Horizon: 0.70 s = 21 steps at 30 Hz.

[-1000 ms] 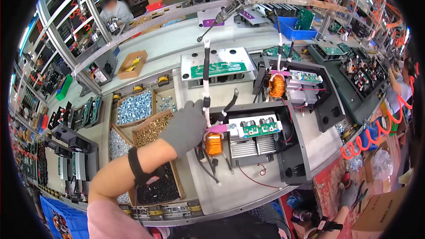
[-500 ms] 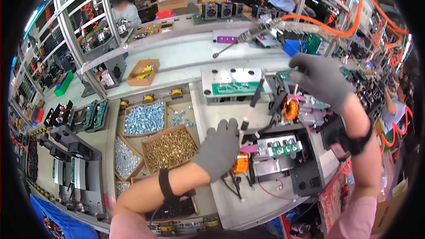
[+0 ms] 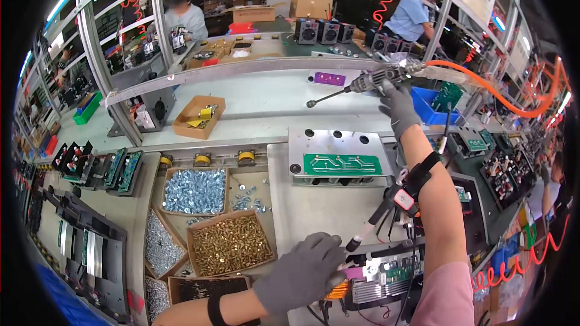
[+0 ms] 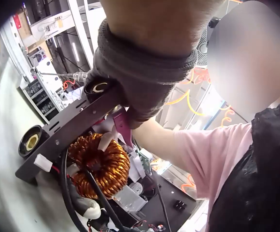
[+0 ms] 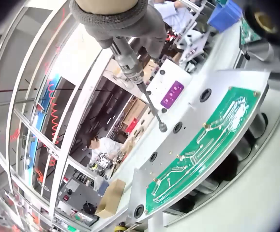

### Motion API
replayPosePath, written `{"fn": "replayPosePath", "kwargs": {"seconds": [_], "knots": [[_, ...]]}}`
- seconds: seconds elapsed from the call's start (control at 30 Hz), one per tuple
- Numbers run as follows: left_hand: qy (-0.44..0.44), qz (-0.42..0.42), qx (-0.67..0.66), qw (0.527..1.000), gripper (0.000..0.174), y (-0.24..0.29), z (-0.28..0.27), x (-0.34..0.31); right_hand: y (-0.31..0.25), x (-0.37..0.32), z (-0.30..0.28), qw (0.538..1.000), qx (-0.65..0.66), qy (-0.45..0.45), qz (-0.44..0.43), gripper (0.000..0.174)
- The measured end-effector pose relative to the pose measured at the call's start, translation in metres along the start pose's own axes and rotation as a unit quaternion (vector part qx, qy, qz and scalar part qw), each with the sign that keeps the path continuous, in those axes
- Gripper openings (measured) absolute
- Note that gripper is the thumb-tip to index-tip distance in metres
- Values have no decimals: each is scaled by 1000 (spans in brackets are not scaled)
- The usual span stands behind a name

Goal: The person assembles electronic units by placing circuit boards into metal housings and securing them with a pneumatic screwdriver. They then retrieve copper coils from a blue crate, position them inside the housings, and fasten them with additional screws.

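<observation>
My gloved left hand [image 3: 302,271] pinches the lower end of a thick cable [image 3: 382,210] with black and white sleeving, close beside a magenta strip [image 3: 354,272]. Just under the hand sits a copper-wound toroid coil [image 4: 101,166], next to a heatsink [image 3: 377,291] with a green board on it. In the left wrist view the fingertips are hidden behind the glove and a black metal panel [image 4: 67,128]. My gloved right hand [image 3: 400,111] grips the body of a hanging power screwdriver [image 5: 128,60]; its long bit points down and left, over the far counter.
Boxes of brass screws [image 3: 229,244] and silver screws [image 3: 194,191] stand left of the unit. Behind it lies a metal plate with a green circuit board [image 3: 341,164]. An orange hose [image 3: 483,84] runs from the screwdriver. A metal rail [image 3: 241,72] crosses the far side.
My right hand has come up from the lower right, past the second unit, to the screwdriver and grips it. The left hand stays at the cable, which now leans further right.
</observation>
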<state>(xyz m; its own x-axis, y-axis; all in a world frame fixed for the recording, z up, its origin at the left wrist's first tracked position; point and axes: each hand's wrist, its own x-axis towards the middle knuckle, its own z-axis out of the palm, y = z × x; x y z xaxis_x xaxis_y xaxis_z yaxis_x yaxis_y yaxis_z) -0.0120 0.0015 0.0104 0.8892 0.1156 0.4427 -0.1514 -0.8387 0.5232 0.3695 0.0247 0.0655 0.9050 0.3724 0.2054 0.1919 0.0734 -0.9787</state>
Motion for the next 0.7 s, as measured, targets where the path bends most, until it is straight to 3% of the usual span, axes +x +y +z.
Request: {"fn": "replayPosePath", "kwargs": {"seconds": [0.2,0.27,0.4,0.43,0.53,0.57,0.63,0.67,0.7], "knots": [[13,11,-8,1000,30,-1,5,1,18,36,18,994,99,21,-46,37],[19,11,7,1000,31,1,5,2,7,26,23,987,101,65,-104,31],[20,15,-2,1000,33,2,6,2,-37,0,10,960,209,37,-183,31],[34,12,-6,999,35,2,8,1,-50,9,-3,962,183,48,-195,35],[52,17,-31,998,41,2,13,-3,-133,-31,-42,913,223,76,-334,43],[31,-31,-52,998,46,5,11,-4,-155,-33,-63,883,267,65,-381,45],[7,-110,-51,993,59,15,3,4,-193,-46,-97,855,347,-84,-375,42],[-4,-144,-30,989,67,26,-5,11,-210,-80,-99,845,390,-101,-352,37],[-82,-206,-5,975,76,40,-20,27,-233,-116,-94,847,397,-42,-350,36]]}}
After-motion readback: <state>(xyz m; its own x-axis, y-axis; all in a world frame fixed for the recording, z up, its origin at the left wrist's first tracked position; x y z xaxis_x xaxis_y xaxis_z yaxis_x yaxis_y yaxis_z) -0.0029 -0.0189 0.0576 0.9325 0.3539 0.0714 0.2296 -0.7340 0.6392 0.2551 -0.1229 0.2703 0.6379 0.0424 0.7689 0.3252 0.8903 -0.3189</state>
